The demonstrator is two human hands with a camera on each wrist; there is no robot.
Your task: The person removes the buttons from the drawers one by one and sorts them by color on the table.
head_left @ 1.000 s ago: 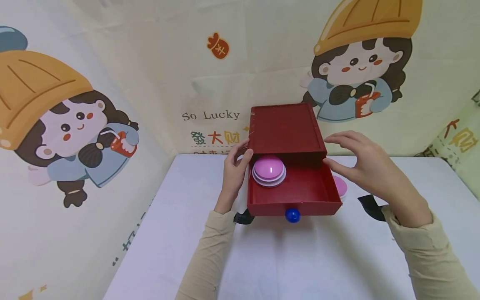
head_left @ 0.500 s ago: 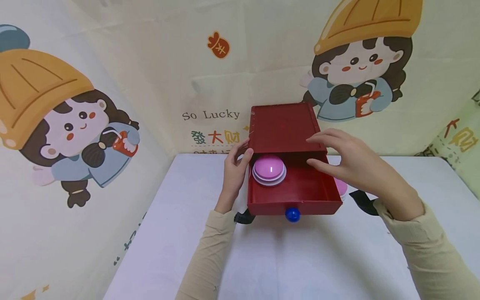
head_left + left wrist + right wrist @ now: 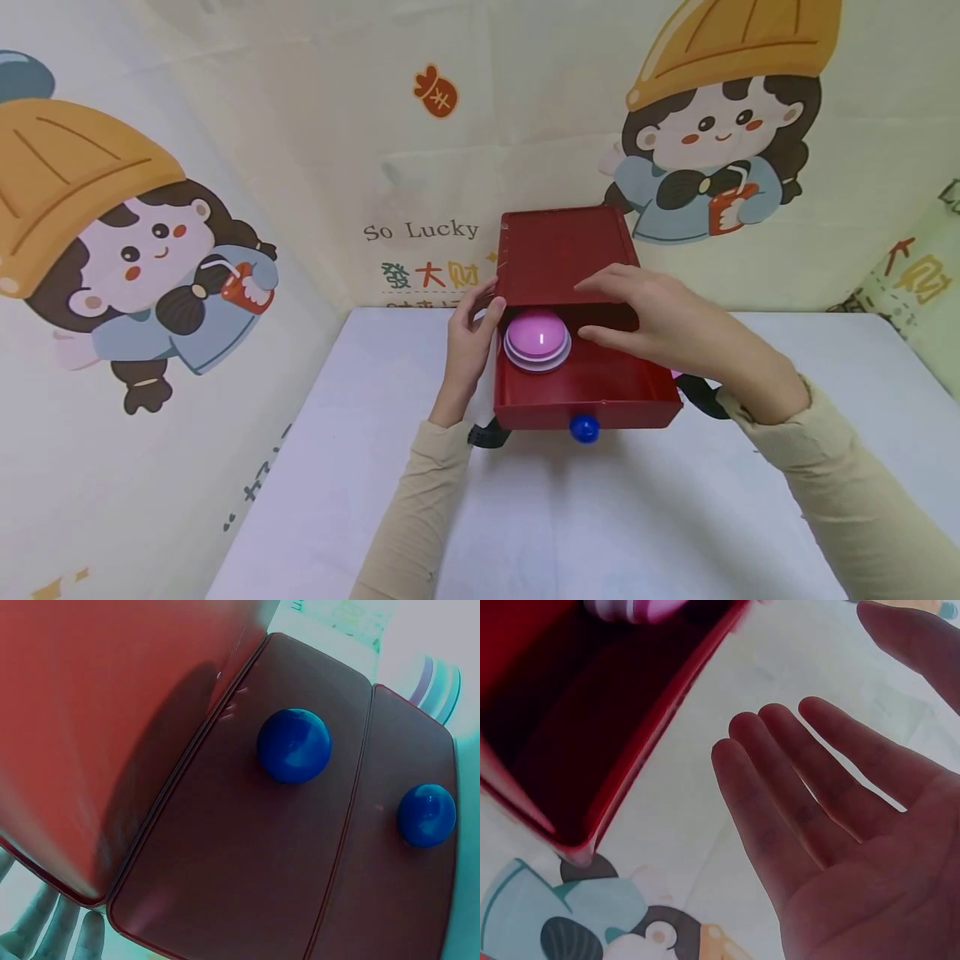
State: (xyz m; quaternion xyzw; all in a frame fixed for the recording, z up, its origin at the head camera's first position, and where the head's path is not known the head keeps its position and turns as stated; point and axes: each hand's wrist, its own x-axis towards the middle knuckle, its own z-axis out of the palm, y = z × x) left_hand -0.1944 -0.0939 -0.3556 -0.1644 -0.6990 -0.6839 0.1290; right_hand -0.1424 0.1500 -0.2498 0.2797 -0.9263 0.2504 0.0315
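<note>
A red drawer box (image 3: 566, 250) stands by the back wall, its top drawer (image 3: 585, 387) pulled out. Inside the drawer, at the back left, sits a round pink push button (image 3: 537, 335) on a white base. My left hand (image 3: 468, 346) rests against the box's left side, fingers along it and thumb near the front edge. My right hand (image 3: 667, 325) hovers over the drawer's right part, thumb and fingers spread towards the pink button, apart from it and holding nothing. In the right wrist view the palm and outstretched fingers (image 3: 780, 795) show.
A blue knob (image 3: 585, 429) sticks out from the open drawer's front. Two more blue knobs, an upper one (image 3: 294, 745) and a lower one (image 3: 426, 815), mark closed drawers below. A second pink button (image 3: 677, 374) lies right of the box, mostly hidden.
My right hand has moved left from beside the box to above the open drawer, nearer the pink button. My left hand and the box stay put.
</note>
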